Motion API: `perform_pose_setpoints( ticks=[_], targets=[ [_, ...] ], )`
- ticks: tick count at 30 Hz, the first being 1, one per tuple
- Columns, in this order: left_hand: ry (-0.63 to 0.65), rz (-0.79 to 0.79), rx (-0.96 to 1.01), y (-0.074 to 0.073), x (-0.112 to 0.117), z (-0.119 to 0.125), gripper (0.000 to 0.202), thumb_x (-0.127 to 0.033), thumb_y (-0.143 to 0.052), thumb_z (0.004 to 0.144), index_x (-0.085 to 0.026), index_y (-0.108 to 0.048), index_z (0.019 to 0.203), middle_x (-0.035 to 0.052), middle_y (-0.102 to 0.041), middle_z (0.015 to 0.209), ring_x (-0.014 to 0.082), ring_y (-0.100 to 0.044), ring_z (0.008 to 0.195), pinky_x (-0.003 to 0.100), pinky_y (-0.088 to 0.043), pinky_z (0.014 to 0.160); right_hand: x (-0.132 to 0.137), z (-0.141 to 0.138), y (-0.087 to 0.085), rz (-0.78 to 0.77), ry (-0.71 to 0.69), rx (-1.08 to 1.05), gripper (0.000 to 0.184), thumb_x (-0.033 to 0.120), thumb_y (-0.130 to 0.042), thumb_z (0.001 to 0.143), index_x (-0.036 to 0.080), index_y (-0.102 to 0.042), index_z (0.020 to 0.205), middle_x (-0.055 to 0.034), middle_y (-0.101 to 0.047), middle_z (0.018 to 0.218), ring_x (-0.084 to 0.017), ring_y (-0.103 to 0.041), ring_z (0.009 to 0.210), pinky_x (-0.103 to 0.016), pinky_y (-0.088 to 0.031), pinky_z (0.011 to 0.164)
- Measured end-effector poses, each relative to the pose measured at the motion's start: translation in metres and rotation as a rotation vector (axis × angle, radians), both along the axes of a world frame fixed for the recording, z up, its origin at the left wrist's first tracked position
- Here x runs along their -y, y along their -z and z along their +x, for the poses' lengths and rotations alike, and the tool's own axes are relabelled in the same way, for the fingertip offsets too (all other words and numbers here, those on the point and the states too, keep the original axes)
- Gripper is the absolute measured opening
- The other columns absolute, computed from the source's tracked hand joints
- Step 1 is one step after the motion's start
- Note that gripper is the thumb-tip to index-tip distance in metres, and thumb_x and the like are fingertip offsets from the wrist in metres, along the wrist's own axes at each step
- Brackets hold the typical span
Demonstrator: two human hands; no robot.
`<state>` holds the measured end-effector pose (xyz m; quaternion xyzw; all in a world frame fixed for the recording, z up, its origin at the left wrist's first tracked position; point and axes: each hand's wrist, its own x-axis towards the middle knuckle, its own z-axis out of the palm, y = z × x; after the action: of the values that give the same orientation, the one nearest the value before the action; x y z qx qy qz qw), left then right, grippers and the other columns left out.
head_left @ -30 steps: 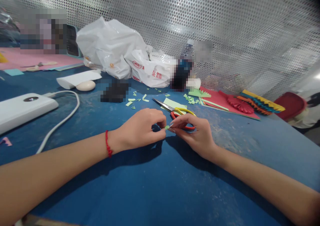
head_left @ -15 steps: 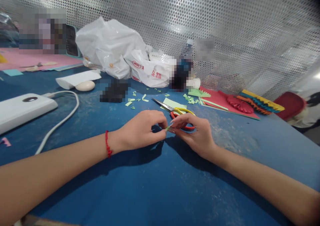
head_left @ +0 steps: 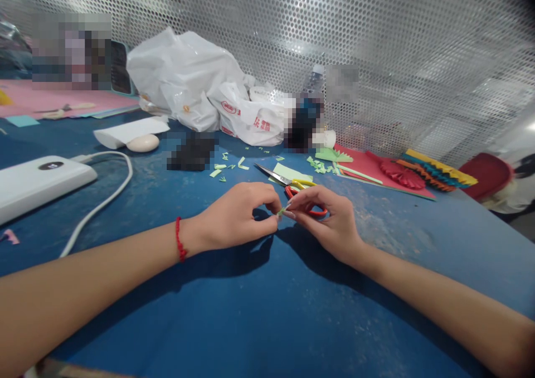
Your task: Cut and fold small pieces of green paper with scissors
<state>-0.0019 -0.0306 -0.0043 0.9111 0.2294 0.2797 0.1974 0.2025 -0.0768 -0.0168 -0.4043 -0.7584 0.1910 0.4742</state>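
Observation:
A tiny strip of light green paper (head_left: 281,211) is pinched between my two hands, just above the blue table. My left hand (head_left: 244,213), with a red cord bracelet at the wrist, grips it from the left between thumb and fingertips. From the right, my right hand (head_left: 328,216) pinches the strip's other side; the fingertips partly cover it. Right behind my right hand lie scissors (head_left: 298,184) with yellow and red handles, their blades pointing left over a pale green paper sheet (head_left: 290,171). Small green paper clippings (head_left: 241,163) are scattered beyond my left hand.
On the left are a white power bank (head_left: 45,183) with a cable (head_left: 111,199) and a pale oval object (head_left: 142,143). White plastic bags (head_left: 188,82) and a bottle (head_left: 309,105) line the mesh wall. Red paper (head_left: 363,163) with pleated paper pieces (head_left: 438,169) lies at right.
My right fingertips have shifted very slightly, and more of the green strip shows between the hands. My left hand stays almost in place.

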Motion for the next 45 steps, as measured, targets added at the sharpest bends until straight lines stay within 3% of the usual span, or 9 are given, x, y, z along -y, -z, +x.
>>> perform_pose_setpoints(
  ticks=[13, 24, 29, 34, 38, 45],
  targets=[
    [0.006, 0.003, 0.032, 0.0, -0.0012, 0.0013, 0.009, -0.015, -0.058, 0.081, -0.016, -0.067, 0.08, 0.0014, -0.065, 0.08, 0.0137, -0.058, 0.076, 0.025, -0.043, 0.072, -0.0013, -0.0011, -0.0029, -0.029, 0.033, -0.007, 0.008, 0.018, -0.073, 0.08, 0.019, -0.066, 0.083, 0.0, -0.069, 0.08, -0.011, -0.063, 0.068, -0.023, -0.051, 0.062],
    [0.012, -0.016, 0.051, -0.0006, 0.0001, 0.0012, 0.008, -0.02, -0.059, 0.082, -0.017, -0.066, 0.078, 0.0011, -0.066, 0.079, 0.0136, -0.059, 0.076, 0.024, -0.044, 0.072, -0.0029, -0.0021, -0.0034, -0.089, 0.015, -0.012, 0.014, 0.032, -0.074, 0.081, 0.02, -0.068, 0.083, -0.0006, -0.07, 0.079, -0.011, -0.062, 0.065, -0.023, -0.05, 0.057],
    [0.014, -0.034, 0.066, -0.0025, 0.0, 0.0013, 0.008, -0.017, -0.059, 0.082, -0.016, -0.065, 0.078, 0.0003, -0.064, 0.078, 0.0126, -0.058, 0.075, 0.023, -0.043, 0.072, -0.002, -0.001, -0.0038, -0.087, 0.004, -0.006, 0.01, 0.029, -0.071, 0.083, 0.02, -0.067, 0.084, -0.0003, -0.069, 0.08, -0.011, -0.061, 0.065, -0.022, -0.049, 0.058],
    [0.067, -0.043, 0.041, -0.002, 0.0005, 0.0011, 0.013, -0.02, -0.053, 0.089, -0.015, -0.062, 0.082, 0.0024, -0.063, 0.082, 0.0134, -0.056, 0.077, 0.024, -0.043, 0.072, 0.0009, -0.0013, -0.0041, -0.029, -0.006, 0.139, 0.012, 0.029, -0.055, 0.094, 0.02, -0.061, 0.09, -0.0013, -0.064, 0.081, -0.013, -0.058, 0.071, -0.026, -0.046, 0.066],
    [0.181, -0.051, 0.022, 0.0012, 0.002, 0.0025, 0.018, -0.022, -0.044, 0.095, -0.015, -0.059, 0.089, 0.0051, -0.063, 0.091, 0.0149, -0.056, 0.082, 0.025, -0.044, 0.077, 0.0031, -0.0019, -0.0041, 0.0, -0.045, 0.33, 0.024, 0.035, -0.048, 0.097, 0.02, -0.051, 0.078, 0.001, -0.052, 0.07, -0.013, -0.047, 0.064, -0.026, -0.039, 0.061],
    [0.166, -0.187, 0.091, 0.0002, 0.0058, 0.0067, 0.017, -0.02, -0.046, 0.095, -0.014, -0.062, 0.092, 0.0042, -0.065, 0.088, 0.0136, -0.059, 0.08, 0.023, -0.045, 0.074, 0.0018, 0.0006, -0.0019, 0.035, -0.052, 0.317, 0.028, 0.032, -0.045, 0.099, 0.021, -0.045, 0.073, 0.0032, -0.046, 0.063, -0.011, -0.042, 0.057, -0.025, -0.034, 0.056]
  ],
)
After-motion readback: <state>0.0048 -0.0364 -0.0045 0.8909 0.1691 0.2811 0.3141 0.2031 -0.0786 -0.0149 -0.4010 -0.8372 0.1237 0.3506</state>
